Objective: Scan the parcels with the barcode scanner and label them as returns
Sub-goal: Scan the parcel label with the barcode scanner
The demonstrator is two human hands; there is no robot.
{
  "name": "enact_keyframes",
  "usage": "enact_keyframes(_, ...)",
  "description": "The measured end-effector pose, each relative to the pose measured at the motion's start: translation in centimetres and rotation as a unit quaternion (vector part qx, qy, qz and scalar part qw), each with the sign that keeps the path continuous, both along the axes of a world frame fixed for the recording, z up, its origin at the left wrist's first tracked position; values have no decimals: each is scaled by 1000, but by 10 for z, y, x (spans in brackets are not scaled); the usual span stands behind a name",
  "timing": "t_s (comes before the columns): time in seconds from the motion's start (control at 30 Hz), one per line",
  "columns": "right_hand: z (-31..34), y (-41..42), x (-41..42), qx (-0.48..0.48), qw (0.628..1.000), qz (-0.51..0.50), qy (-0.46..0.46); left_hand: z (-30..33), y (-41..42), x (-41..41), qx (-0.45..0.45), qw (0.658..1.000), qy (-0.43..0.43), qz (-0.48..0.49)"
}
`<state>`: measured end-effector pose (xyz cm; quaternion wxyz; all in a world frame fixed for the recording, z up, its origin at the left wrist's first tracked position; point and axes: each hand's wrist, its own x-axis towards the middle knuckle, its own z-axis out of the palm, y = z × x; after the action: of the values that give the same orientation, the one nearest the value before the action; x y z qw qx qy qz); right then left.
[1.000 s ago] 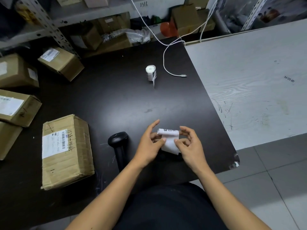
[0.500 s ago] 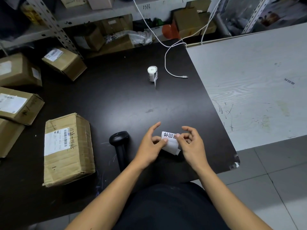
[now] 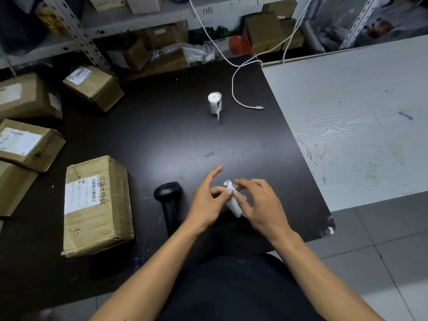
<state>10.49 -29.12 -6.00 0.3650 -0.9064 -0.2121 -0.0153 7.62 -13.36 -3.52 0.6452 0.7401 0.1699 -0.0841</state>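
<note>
Both hands pinch a curled label [image 3: 232,198], left hand [image 3: 209,200] and right hand [image 3: 261,205] (apparently peeling its backing). The nearest parcel [image 3: 98,205] lies to their left, long axis running away from the person, closer to the left hand.

Dim, even light from overhead; the dark counter [image 3: 162,135] carries a soft sheen mid-surface. Shelves [image 3: 139,19] behind sit murky. Straight lines bow near the frame edges; the hands [image 3: 208,200] look slightly soft.
</note>
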Motion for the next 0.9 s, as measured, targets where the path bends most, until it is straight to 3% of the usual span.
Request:
enact_keyframes(0.17, 7, 0, -2, 10, 999, 14, 37, 1, 4, -5, 10, 999, 1, -46)
enact_keyframes(0.5, 5, -3, -4, -11, 999, 37, 32, 5, 6, -6, 217, 959, -33, -180)
enact_keyframes(0.9, 1, -9, -5, 64, 976, -3, 206, 3, 10, -5, 288, 922, -50, -254)
